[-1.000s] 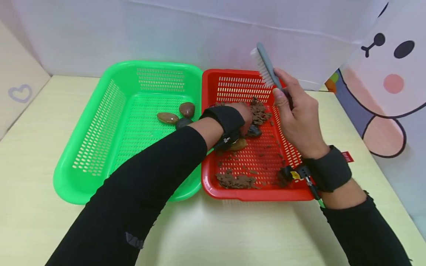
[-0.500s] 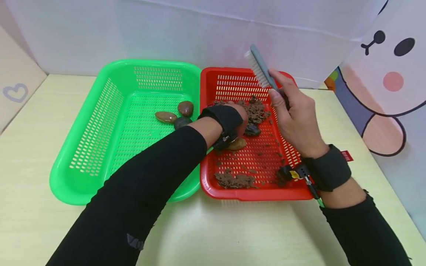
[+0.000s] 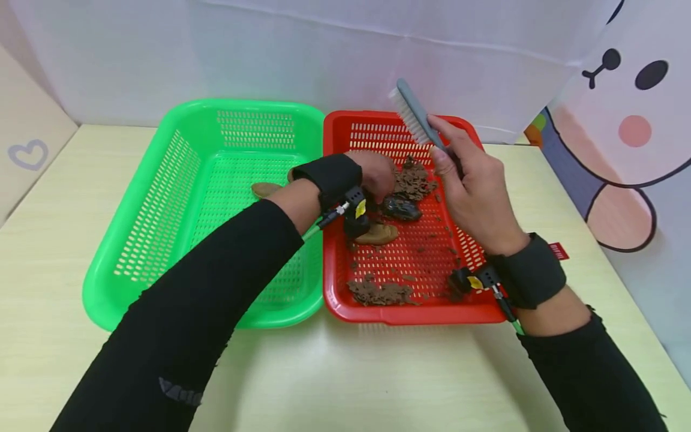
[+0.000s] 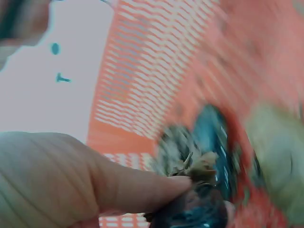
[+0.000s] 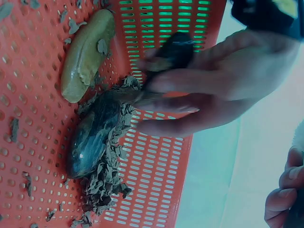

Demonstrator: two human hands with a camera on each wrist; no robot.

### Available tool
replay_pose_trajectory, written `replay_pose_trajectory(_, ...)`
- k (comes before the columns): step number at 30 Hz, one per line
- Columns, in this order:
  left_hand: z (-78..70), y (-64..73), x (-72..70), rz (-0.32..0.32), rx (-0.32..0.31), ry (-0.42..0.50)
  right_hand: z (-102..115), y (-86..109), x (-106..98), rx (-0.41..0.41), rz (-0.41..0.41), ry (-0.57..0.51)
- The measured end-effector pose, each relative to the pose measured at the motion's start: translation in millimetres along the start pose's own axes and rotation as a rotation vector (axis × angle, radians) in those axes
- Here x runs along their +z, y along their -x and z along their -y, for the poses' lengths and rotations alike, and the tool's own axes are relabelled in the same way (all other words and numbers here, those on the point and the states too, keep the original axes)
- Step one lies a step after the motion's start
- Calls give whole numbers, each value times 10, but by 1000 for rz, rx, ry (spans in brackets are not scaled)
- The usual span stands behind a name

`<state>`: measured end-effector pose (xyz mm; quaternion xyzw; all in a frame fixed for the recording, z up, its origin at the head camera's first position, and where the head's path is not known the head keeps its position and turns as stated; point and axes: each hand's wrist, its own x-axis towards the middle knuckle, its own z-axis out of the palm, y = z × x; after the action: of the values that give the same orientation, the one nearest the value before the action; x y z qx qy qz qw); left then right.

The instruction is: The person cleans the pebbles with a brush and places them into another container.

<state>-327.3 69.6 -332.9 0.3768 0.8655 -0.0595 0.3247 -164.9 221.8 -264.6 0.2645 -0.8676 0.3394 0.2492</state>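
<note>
We've got a dark stone [image 4: 192, 213] pinched in the left hand [image 3: 376, 171] over the back-left of the red basket [image 3: 432, 264], and our right hand [image 3: 477, 189] is gripping the brush [image 3: 413, 111], tilted, bristles facing left. Down in the same basket we see a second dark stone [image 3: 402, 208] touching some brown scraps [image 3: 413, 179], with a tan stone [image 3: 379, 234] just nearer us.

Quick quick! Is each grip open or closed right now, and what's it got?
Left grip: closed, holding a dark, shiny stone.
Right grip: closed, holding a grey brush with white bristles.
</note>
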Motion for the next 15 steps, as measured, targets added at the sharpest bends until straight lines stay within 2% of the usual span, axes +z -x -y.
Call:
replay_pose_trajectory(1,-108,306,-48,-45,-25,176,-1,-2,3,-2,0,-1)
replay_pose_trajectory(3,-338,865,-126,-114,-95,648,-4,-6,4,-4,0,-4)
replay_pose_trajectory(4,-352,988,-102,-147,-77,869,-7,-7,2,-7,1,-3)
replay_pose_trajectory(5,-401,1141,-100,-161,-62,1047,-10,-8,-1,-10,2,-3)
replay_pose_trajectory(6,-433,1253,-89,-171,-52,1203,-14,-9,-5,-12,4,-1)
replay_pose_trajectory(8,-464,1379,-32,-186,-42,1478,-22,-7,-16,-15,8,2)
replay_pose_trajectory(9,-475,1420,-2,-199,-39,1556,-28,-4,-21,-15,10,3)
replay_pose_trajectory(11,-499,1474,62,-232,-28,1617,-39,4,-34,-12,14,5)
replay_pose_trajectory(15,-568,1547,181,-298,19,1623,-57,20,-62,4,18,14)
